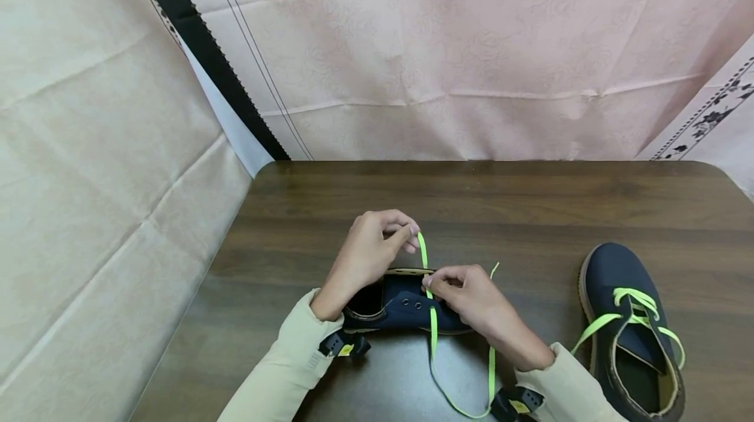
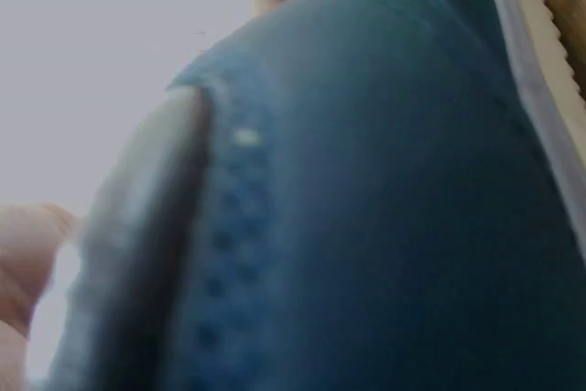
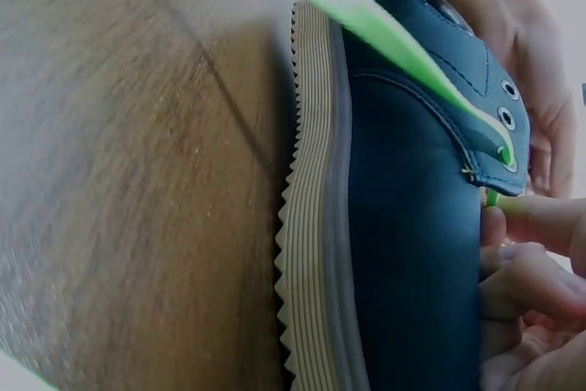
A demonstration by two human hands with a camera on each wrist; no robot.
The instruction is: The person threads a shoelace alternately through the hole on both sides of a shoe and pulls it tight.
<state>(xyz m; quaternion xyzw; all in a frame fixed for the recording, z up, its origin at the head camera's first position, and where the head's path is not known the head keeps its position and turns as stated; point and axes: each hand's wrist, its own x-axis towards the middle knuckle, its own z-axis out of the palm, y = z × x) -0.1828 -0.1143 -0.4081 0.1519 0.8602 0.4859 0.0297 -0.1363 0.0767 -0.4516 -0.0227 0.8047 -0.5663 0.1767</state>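
Observation:
A dark blue shoe (image 1: 403, 313) lies crosswise on the table, its opening toward the left. My left hand (image 1: 372, 245) is raised over its far side and pinches a bright green shoelace (image 1: 423, 252) between thumb and fingers. Lower and to the right, my right hand (image 1: 474, 298) pinches the same lace close to the eyelets. In the right wrist view, the lace passes through the end eyelet of the near flap, beside two bare eyelets (image 3: 506, 118). A long loop of lace hangs toward the table's front. The shoe's side (image 2: 394, 180) fills the left wrist view.
Another dark blue shoe (image 1: 627, 271) stands at the right, its green lace (image 1: 636, 298) threaded and its toe pointing away. The wooden table (image 1: 501, 199) ends at a draped pink cloth (image 1: 442, 49) behind. Pale cloth (image 1: 106, 180) hangs along the left.

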